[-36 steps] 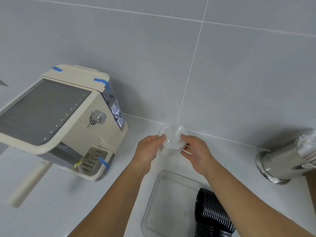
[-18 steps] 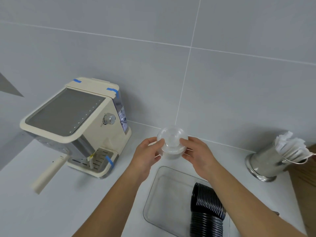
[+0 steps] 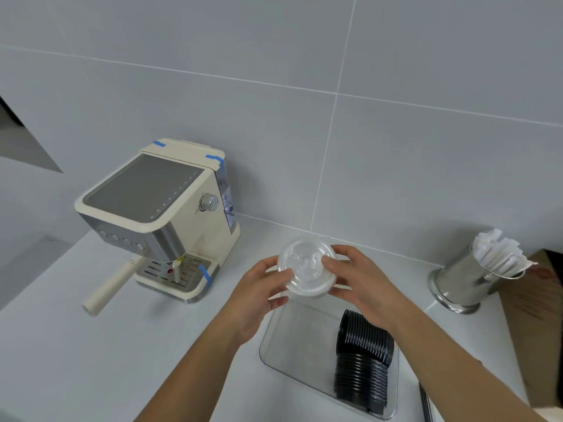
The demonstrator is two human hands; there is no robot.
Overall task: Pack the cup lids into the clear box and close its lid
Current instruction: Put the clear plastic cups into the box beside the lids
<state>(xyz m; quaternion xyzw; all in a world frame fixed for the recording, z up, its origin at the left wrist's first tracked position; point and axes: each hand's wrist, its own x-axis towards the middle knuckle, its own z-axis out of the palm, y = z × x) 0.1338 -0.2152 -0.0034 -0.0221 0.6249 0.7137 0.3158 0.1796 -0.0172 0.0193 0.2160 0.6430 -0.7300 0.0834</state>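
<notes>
A small stack of clear plastic cup lids is held in the air between my left hand and my right hand, just above the far end of the clear box. The box lies open on the white counter below my wrists. Inside it, along its right side, lies a long curved stack of black cup lids. My right forearm covers part of the box's right edge. The box's own lid is not in view.
A cream and steel espresso machine with a long handle stands on the counter to the left. A steel canister filled with paper-wrapped straws stands at the right, beside a brown cardboard box. A grey tiled wall rises behind.
The camera view has shifted, so everything sits lower and the scene looks farther off. Both hands still hold the clear lids, now tilted with the top facing me, above the box.
</notes>
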